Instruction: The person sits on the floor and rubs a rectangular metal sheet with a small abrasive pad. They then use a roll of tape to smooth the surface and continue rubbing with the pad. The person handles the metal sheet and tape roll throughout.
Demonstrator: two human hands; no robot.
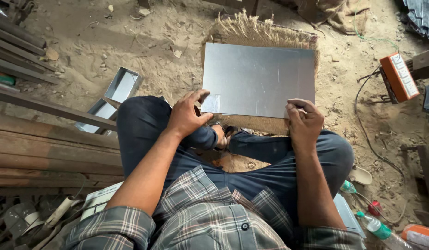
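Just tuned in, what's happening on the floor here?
A person sits cross-legged on sandy ground with a flat metal sheet lying on a fibre mat in front of them. The left hand grips the sheet's near left corner, and the right hand grips its near right corner. The sheet looks flat and unbent. Folded metal trays lie to the left beside long steel bars; an orange device sits to the right.

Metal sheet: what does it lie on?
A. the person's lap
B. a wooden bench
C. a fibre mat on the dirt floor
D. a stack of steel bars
C: the metal sheet lies flat on a frayed fibre mat, with both hands gripping its near edge.
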